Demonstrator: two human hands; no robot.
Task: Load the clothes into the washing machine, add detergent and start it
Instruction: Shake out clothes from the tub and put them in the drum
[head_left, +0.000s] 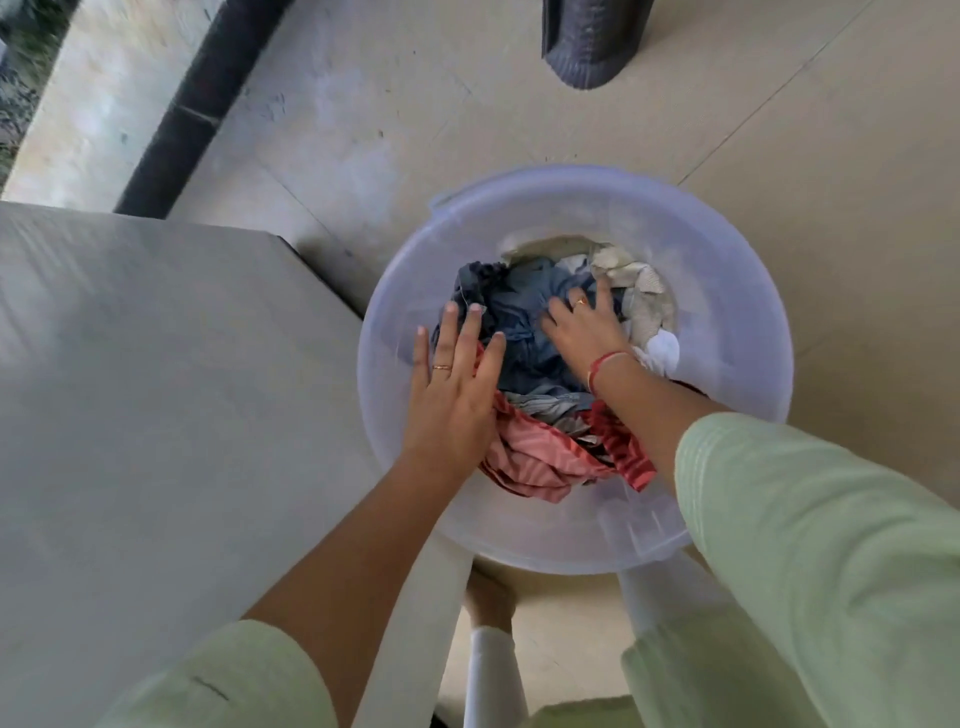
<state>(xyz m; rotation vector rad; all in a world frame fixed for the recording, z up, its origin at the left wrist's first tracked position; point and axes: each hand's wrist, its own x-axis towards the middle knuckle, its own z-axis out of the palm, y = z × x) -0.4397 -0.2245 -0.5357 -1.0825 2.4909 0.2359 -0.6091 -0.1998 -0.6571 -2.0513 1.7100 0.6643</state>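
Translucent tub of clothes. Left hand spread over tub; right hand dug in, grip unclear. Loading step: gather, lift out.

Clothes: crumpled heap low in a round see-thru tub, well below the rim. Dark blue piece at centre to far-left, w/ the right hand splayed on it, fingertips sunk in the folds. Beige/cream pcs against the far-right wall, white bit at the right wall. Pink striped cloth near-left, red striped one at the near side, grey piece btwn them. Left hand flat, fingers straight, over the pink & blue at the tub's left side. Washer: grey smooth top, closed, just left of the tub; blurred.
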